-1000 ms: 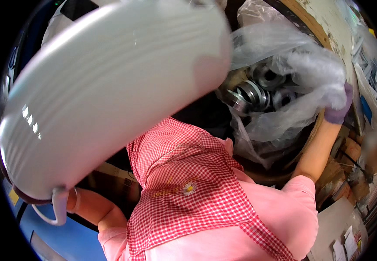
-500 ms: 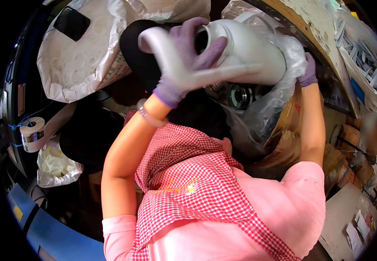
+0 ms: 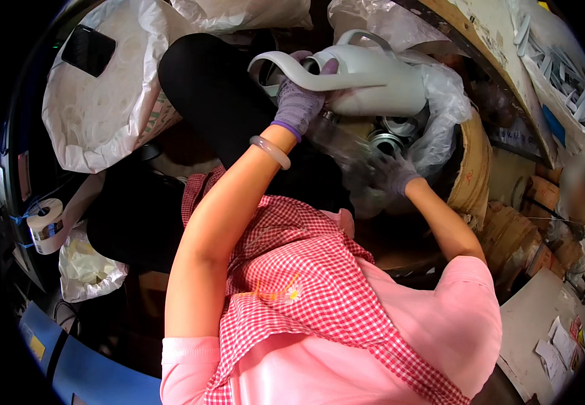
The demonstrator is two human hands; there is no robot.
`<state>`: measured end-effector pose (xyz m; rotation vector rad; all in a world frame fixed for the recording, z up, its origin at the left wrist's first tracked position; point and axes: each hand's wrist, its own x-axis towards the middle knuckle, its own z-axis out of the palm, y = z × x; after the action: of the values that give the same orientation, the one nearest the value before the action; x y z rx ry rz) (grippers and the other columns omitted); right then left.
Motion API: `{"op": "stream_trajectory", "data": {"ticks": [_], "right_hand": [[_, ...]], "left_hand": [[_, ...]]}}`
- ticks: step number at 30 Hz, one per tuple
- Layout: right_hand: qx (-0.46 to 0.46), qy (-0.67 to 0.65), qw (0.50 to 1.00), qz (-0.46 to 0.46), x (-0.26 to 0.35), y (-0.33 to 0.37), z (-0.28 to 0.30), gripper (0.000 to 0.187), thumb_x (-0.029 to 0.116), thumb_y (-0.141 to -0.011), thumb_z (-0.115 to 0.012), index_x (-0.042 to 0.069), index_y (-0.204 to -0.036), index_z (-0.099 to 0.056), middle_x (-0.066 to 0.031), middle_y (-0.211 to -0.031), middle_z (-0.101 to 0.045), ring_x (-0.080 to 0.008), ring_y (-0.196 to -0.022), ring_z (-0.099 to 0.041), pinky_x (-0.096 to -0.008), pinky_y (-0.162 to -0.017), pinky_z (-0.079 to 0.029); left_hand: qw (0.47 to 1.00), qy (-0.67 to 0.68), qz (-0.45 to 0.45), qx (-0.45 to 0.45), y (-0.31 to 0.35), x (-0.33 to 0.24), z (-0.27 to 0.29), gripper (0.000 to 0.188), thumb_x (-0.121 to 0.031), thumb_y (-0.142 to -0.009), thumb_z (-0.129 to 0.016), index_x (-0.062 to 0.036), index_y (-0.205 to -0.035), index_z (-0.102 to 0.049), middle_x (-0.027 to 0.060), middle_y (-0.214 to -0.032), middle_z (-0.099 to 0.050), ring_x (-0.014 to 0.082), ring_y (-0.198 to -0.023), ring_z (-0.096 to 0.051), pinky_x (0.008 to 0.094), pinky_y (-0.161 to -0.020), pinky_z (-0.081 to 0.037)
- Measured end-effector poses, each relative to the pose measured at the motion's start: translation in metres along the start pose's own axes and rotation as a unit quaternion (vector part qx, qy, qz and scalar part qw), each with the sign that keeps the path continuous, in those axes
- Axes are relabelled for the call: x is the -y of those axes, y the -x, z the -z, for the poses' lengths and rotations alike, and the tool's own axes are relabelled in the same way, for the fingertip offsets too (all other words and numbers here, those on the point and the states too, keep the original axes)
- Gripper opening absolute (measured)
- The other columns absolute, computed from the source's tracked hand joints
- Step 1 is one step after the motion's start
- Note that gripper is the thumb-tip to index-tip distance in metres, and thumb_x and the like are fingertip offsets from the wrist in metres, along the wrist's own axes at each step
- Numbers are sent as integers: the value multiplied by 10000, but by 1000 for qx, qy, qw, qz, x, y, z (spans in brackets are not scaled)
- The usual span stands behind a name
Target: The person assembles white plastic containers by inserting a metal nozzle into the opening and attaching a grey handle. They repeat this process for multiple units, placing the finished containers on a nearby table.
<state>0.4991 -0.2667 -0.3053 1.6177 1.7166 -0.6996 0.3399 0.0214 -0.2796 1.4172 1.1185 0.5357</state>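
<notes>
My left hand (image 3: 300,101), in a purple knit glove, is closed at the mouth of a pale grey jug body (image 3: 390,88). A long curved pale grey handle piece (image 3: 319,81) passes across the same hand. The jug lies on its side, its mouth toward the hand and a loop handle on its far side. My right hand (image 3: 397,174), also gloved, is at a clear plastic bag (image 3: 434,152), close to shiny metal cylinders (image 3: 387,142). Its fingers are blurred, so whether they grip the film is unclear.
At the far left, a white sack (image 3: 103,101) holds translucent rings, with a black phone (image 3: 89,50) on top. A tape roll (image 3: 45,219) hangs at left. Beside the right hand stands a brown cardboard wall (image 3: 471,169). A worn tabletop (image 3: 488,54) borders the far right.
My right hand has left the jug's base end and come down and left to the plastic and metal cylinders. The jug and curved piece have shifted slightly, still with my left hand.
</notes>
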Motion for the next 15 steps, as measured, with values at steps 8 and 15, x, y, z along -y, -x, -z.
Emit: {"op": "stream_trajectory", "data": {"ticks": [8,15], "right_hand": [[141,-244,959,-35,50,42,-66,407,424,-925,-542,150,-1214,-626,-93,-1293,-607,-317,-1192,-553,-388,-980,-456],[-128,-705,673,-183,0,-107,-75,336,338,-925,-593,124,-1170,-676,-52,-1170,-702,-302,-1065,-645,-381,-925,-510]], "left_hand": [[998,42,-8,-36,-12,36,-7,656,-421,-838,-797,-49,-1270,-472,109,-1036,-607,164,-849,-626,291,-656,-550],[991,122,53,5,10,-8,6,562,-327,-853,-781,-46,-1235,-480,110,-914,-604,151,-659,-606,296,-534,-504]]}}
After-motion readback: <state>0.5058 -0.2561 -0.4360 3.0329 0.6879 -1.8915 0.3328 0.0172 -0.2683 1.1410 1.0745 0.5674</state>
